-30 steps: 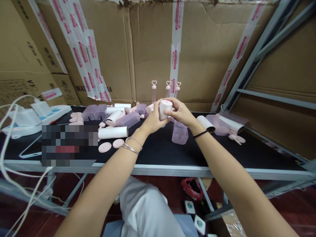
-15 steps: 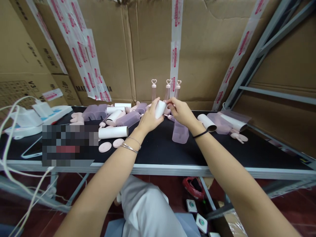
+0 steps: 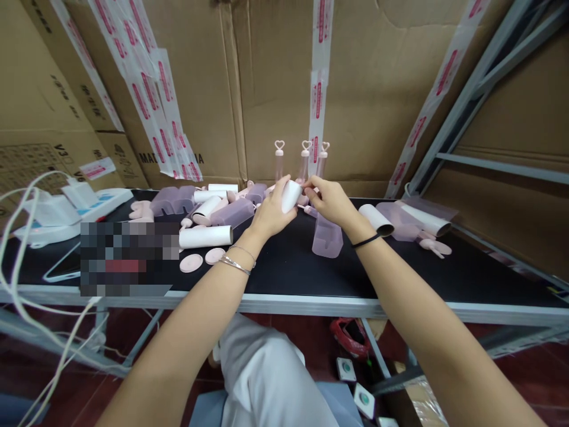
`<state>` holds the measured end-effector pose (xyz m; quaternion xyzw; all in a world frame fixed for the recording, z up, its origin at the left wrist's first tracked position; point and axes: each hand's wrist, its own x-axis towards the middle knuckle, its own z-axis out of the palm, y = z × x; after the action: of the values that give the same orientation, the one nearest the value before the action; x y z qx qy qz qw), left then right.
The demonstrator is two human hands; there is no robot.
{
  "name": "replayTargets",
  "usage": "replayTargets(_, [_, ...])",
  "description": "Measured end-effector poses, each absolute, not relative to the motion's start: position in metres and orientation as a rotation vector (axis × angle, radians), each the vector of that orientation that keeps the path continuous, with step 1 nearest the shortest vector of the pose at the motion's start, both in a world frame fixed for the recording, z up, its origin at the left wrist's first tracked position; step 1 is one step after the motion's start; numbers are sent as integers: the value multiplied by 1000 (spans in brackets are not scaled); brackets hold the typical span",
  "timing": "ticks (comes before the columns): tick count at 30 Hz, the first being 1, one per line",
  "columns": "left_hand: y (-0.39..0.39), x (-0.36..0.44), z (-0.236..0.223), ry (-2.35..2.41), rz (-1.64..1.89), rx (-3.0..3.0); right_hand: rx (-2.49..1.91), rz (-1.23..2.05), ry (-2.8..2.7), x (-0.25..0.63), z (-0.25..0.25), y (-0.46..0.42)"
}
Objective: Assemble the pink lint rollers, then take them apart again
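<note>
My left hand [image 3: 271,216] is wrapped round a white tube [image 3: 291,197], held tilted above the black tabletop. At the tube's right end, the fingers of my right hand [image 3: 328,198] are pinched together; what they grip is too small to make out. Just below my right hand stands a translucent purple holder [image 3: 328,238]. Behind my hands rise three clear wands with pink heart-shaped tops, one of them a left wand [image 3: 279,153]. Left of my left hand lie another white tube [image 3: 205,236] and two pink discs, the nearer disc [image 3: 191,263] among them.
More purple holders and white tubes are heaped at the back left. On the right lie a tube [image 3: 376,219] and pink parts [image 3: 434,247]. A power strip [image 3: 95,207] with cables sits at the far left. Cardboard [image 3: 267,89] walls the back; a metal frame [image 3: 484,89] rises on the right.
The whole view has shifted slightly to the right. Both hands keep nearly the same hold at the white tube.
</note>
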<state>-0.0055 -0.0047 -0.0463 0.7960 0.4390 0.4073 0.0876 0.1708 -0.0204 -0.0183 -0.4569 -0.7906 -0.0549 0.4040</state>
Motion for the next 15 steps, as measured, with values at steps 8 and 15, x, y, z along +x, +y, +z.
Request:
replayTargets(8, [-11, -3, -45, 1316, 1143, 2465, -1098, -67, -2027, 180, -23, -8])
replayTargets(15, [-9, -2, -48, 1323, 1213, 2367, -1064, 73, -1853, 180, -22, -12])
